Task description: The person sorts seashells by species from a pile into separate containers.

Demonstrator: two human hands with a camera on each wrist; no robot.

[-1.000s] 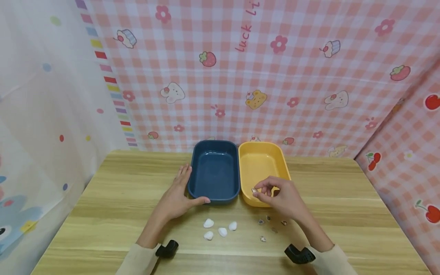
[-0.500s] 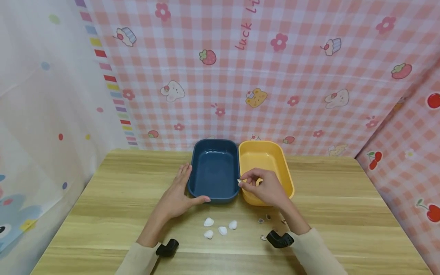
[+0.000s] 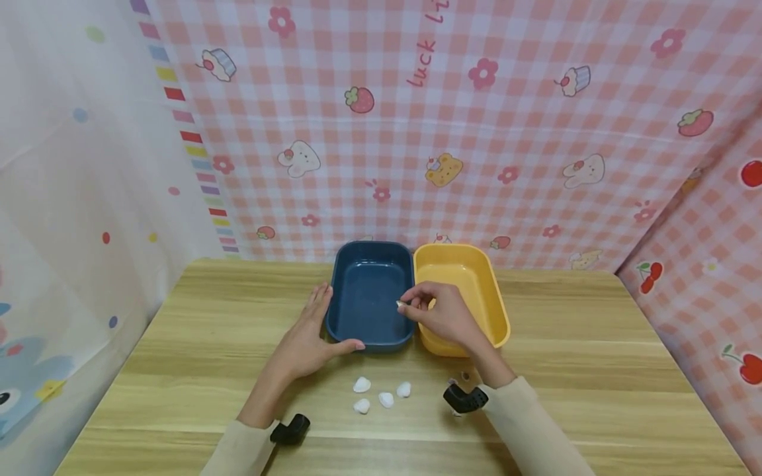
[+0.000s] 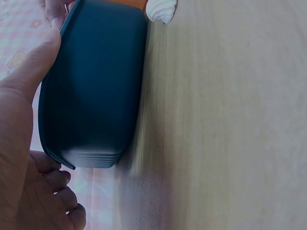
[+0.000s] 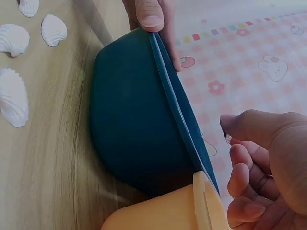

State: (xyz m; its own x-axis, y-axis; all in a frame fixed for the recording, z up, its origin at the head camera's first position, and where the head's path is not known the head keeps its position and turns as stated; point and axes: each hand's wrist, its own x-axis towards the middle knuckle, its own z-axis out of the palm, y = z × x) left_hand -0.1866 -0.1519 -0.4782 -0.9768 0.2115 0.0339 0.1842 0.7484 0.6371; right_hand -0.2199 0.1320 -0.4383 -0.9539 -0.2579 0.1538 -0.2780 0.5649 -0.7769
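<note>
My right hand [image 3: 443, 314] pinches a small shell [image 3: 400, 303] between thumb and fingertips, above the right side of the dark blue bin [image 3: 370, 304]. In the right wrist view only a pale, patterned edge of that shell [image 5: 228, 138] shows under the thumb. My left hand [image 3: 305, 344] rests against the blue bin's left front corner, fingers along its left wall and thumb at the front rim. A yellow bin [image 3: 457, 274] stands against the blue one, partly covered by my right hand.
Several white ribbed shells [image 3: 361, 385] lie on the wooden table [image 3: 208, 344] before the blue bin. Small dark shells [image 3: 465, 376] lie before the yellow bin, partly hidden by the black wrist camera [image 3: 465, 398]. A checked cloth [image 3: 381, 152] hangs behind.
My right hand has moved left and away from me with the small shell, from over the yellow bin to over the blue bin. The left hand has stayed in place.
</note>
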